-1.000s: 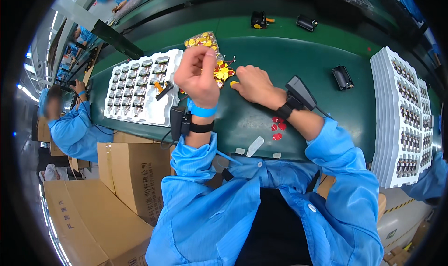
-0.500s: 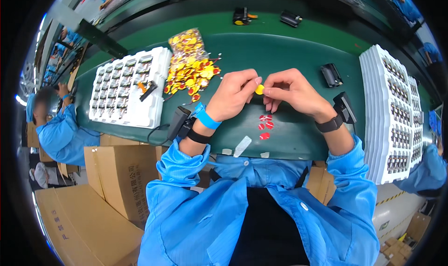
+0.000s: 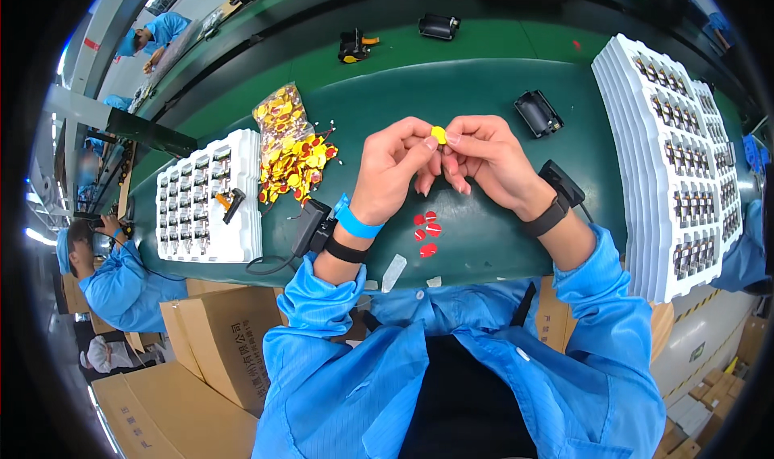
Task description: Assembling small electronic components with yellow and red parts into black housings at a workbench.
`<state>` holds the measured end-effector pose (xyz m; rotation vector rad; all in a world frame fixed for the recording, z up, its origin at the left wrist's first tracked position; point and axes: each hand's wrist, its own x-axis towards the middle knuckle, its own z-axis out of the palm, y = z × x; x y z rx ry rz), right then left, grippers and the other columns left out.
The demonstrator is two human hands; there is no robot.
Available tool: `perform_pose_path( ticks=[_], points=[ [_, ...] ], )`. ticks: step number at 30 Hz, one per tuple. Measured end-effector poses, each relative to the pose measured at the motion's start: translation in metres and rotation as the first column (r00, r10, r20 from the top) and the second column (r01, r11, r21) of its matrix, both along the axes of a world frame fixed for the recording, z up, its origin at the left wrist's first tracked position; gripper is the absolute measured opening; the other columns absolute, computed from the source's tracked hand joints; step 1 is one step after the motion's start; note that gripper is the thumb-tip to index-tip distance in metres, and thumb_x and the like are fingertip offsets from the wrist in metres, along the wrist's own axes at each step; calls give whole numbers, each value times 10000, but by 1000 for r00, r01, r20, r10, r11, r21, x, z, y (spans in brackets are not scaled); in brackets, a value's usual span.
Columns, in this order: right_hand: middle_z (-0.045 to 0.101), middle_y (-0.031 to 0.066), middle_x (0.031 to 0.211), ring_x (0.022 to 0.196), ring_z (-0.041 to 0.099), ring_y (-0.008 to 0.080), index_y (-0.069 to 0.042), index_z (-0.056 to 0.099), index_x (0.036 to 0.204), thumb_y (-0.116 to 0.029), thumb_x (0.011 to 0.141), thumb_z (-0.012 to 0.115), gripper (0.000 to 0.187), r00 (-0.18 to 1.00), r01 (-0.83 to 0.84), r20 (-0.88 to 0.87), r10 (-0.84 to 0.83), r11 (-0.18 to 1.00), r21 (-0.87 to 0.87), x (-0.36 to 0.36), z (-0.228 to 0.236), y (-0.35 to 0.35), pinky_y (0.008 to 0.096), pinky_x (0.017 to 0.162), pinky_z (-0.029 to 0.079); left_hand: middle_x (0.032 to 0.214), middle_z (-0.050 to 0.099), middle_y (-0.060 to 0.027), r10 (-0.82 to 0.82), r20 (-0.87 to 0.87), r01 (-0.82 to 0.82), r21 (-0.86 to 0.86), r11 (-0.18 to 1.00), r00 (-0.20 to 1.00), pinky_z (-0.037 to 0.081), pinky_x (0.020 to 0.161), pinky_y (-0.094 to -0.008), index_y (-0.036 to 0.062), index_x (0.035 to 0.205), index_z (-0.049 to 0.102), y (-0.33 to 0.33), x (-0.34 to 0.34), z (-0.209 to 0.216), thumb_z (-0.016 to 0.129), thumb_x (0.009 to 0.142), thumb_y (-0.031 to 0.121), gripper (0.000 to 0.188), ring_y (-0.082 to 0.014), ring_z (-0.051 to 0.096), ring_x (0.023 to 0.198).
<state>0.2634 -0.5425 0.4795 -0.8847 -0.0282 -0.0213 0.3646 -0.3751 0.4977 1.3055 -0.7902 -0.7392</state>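
Observation:
Between my two hands, over the middle of the green worktop, is a small round yellow disc [image 3: 439,134]. My left hand [image 3: 395,165] pinches it at its left edge with thumb and forefinger. From the other side my right hand [image 3: 492,157] grips its right edge the same way. Several red round pieces [image 3: 427,232] lie on the worktop below my hands. To the left is a heap of yellow and red discs [image 3: 294,167] with thin wires, next to a clear bag [image 3: 282,114] full of the same discs.
A white tray [image 3: 251,217] of small metal parts stands at left, an orange-and-black tool [image 3: 230,204] on it. Stacked white trays [image 3: 625,169] rise at right. A black holder [image 3: 538,114] lies near my right hand. Cardboard boxes [image 3: 218,338] stand lower left; a co-worker [image 3: 121,274] sits beyond.
The whole view has shifted, so the bench things appear moved left. Both hands still hold the yellow disc, now with its flat face turned more toward view and the fingers closer together.

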Motion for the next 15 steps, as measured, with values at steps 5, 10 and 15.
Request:
perform_pose_path(
  ticks=[5, 10, 15],
  points=[
    [637, 90, 714, 531, 611, 159, 5, 608, 892, -134, 1000, 560, 183, 1000, -5, 2, 4, 997, 72, -3, 0, 4, 259, 473, 482, 730, 630, -74, 36, -15, -37, -88, 995, 999, 415, 464, -219, -46, 1005, 611, -2, -7, 1, 551, 990, 68, 130, -91, 550, 525],
    [639, 100, 714, 530, 611, 163, 6, 601, 886, -133, 998, 561, 183, 1000, -4, -22, 6, 998, 58, -3, -1, 3, 265, 476, 481, 693, 622, -55, 86, 30, -87, 34, 996, 996, 412, 480, -199, -41, 971, 623, 3, -9, 6, 556, 975, 49, 112, -70, 546, 552],
    [569, 82, 693, 520, 516, 165, 0, 581, 856, -159, 1009, 513, 231, 979, 136, 115, -169, 958, 253, -7, 9, -21, 283, 444, 357, 673, 622, -36, 132, 302, -173, 111, 979, 944, 436, 483, -243, -5, 894, 612, 9, -8, 18, 584, 919, 19, 45, -103, 580, 552]
  ],
)
